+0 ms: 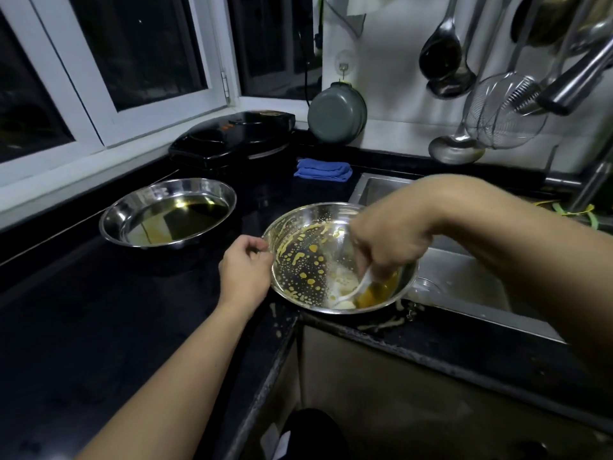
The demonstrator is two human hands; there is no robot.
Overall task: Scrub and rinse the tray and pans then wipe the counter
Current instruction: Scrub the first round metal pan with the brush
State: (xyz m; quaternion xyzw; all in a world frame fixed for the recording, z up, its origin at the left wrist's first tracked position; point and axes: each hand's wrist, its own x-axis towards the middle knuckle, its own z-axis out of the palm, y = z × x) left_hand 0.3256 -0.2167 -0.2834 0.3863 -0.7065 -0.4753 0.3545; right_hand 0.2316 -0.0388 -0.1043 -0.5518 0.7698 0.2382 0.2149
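Observation:
A steel bowl (pixel 298 260), spattered inside with yellow batter, sits at the counter's edge beside the sink (pixel 464 280). My left hand (pixel 245 263) pinches the bowl's left rim. My right hand (pixel 388 244) reaches into the bowl and grips a white spoon (pixel 355 292), whose tip lies in a yellow puddle at the bottom. A shallow round steel tray (pixel 166 210) with an oily film stands on the black counter (pixel 99 310) to the left, apart from both hands.
A folded blue cloth (pixel 323 170) lies behind the bowl. A black electric griddle (pixel 232 137) and a grey pot lid (pixel 336 117) stand at the back. Ladles and a wire strainer (pixel 501 117) hang on the right wall. Batter drips mark the counter edge (pixel 391 322).

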